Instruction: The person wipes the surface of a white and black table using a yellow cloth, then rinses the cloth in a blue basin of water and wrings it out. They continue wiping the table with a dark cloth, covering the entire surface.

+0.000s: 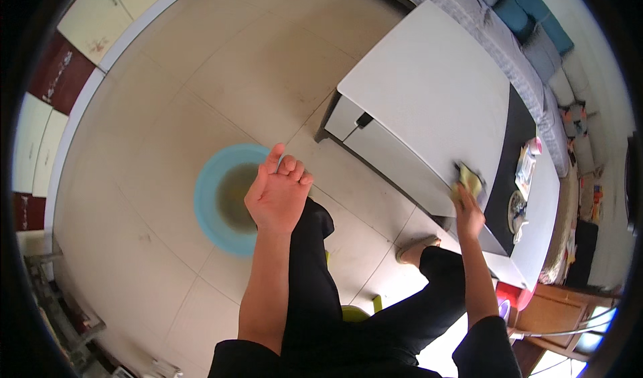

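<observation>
Right hand (471,218) grips a yellowish cloth (471,180) on the coffee table (429,77); left hand (278,200), empty, half-curled, hangs near a blue basin (205,197); wiping looks underway, unfinished.

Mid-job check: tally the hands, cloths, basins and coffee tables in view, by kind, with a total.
Hands: 2 (left hand, right hand)
Cloth: 1
Basin: 1
Coffee table: 1
Total: 5

We hold our left hand (278,194) palm up, fingers loosely curled; our right hand (470,216) stretches forward, gripping.
</observation>
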`<control>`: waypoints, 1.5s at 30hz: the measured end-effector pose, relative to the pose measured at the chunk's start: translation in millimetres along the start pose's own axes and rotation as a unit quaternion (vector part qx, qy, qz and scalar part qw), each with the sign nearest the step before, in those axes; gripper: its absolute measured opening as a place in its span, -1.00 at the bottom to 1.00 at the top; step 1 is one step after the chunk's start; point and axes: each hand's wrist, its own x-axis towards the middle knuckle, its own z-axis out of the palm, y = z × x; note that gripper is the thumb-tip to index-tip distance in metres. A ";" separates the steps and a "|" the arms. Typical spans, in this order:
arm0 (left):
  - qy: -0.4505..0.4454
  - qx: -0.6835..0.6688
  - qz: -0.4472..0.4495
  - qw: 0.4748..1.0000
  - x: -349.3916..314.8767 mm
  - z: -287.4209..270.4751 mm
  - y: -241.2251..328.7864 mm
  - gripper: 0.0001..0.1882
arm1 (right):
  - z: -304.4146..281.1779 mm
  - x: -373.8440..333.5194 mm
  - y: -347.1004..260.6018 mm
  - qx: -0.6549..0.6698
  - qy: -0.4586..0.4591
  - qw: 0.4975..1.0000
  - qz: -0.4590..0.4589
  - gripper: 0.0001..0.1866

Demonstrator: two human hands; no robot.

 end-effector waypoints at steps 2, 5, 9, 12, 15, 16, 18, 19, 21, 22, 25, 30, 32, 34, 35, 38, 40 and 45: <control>0.012 -0.020 0.012 1.000 2.1 -3.0 5.5 -0.62 | -12.3 -22.2 23.1 -0.038 -0.020 0.996 0.083 -0.53; 0.027 -0.053 0.037 0.998 -3.0 -12.3 12.8 -0.66 | 7.0 -14.0 17.0 -0.066 -0.006 0.996 0.051 -0.44; 0.073 -0.065 0.050 0.994 -4.3 -7.8 13.5 -0.70 | 32.9 46.6 -77.5 -0.037 0.046 0.991 -0.124 -0.43; 0.096 -0.065 0.054 0.992 -4.1 -6.5 17.7 -0.75 | 54.0 108.3 -187.6 -0.007 0.062 0.982 -0.177 -0.48; 0.072 -0.063 0.052 0.994 0.5 -6.1 17.9 -0.78 | 79.8 158.1 -257.1 -0.002 0.069 0.980 -0.186 -0.52; 0.057 -0.061 0.046 0.995 2.6 -5.5 16.4 -0.76 | 85.4 166.4 -264.5 0.001 0.092 0.975 -0.200 -0.53; 0.055 -0.042 0.051 0.996 1.5 -4.0 14.6 -0.76 | 80.4 165.7 -268.9 0.041 0.087 0.971 -0.217 -0.54; 0.053 -0.032 0.050 0.997 0.4 -2.9 12.3 -0.75 | 75.3 162.3 -263.4 0.058 0.085 0.969 -0.222 -0.55; 0.057 0.074 0.075 0.993 -2.7 -1.6 8.9 -0.75 | 58.1 142.5 -234.4 0.056 0.050 0.970 -0.233 -0.60; 0.056 0.126 0.088 0.987 -3.8 -0.6 7.4 -0.75 | 48.1 128.8 -214.6 0.055 0.032 0.969 -0.237 -0.61; 0.120 0.505 0.173 0.837 -20.2 8.0 4.3 -0.82 | 33.2 68.1 -110.9 0.049 0.045 0.983 -0.172 -0.58; 0.057 0.721 0.230 0.651 -34.9 15.1 -18.1 -0.82 | -5.5 -50.8 69.8 -0.023 0.022 0.994 0.105 -0.51; 0.015 0.760 0.227 0.608 -34.1 11.7 -26.0 -0.84 | -7.2 -68.7 106.6 -0.027 0.026 0.987 0.159 -0.52; 0.046 0.757 0.222 0.613 -28.0 6.3 -35.2 -0.81 | 8.0 -59.4 99.6 -0.001 -0.019 0.964 0.264 -0.61; 0.049 0.769 0.223 0.597 -27.5 5.6 -35.0 -0.80 | 9.7 -47.3 76.1 -0.007 -0.037 0.959 0.280 -0.68; 0.030 0.764 0.223 0.604 -26.1 3.9 -49.4 -0.78 | 35.9 -18.2 15.6 0.097 0.046 0.976 0.192 -0.62; 0.017 0.786 0.212 0.581 -28.3 10.1 -55.3 -0.77 | 25.8 8.1 -59.4 0.203 0.024 0.968 0.145 -0.55; -0.006 0.799 0.162 0.580 -24.9 10.3 -82.4 -0.77 | 33.9 41.1 -86.2 0.234 0.021 0.966 -0.111 -0.62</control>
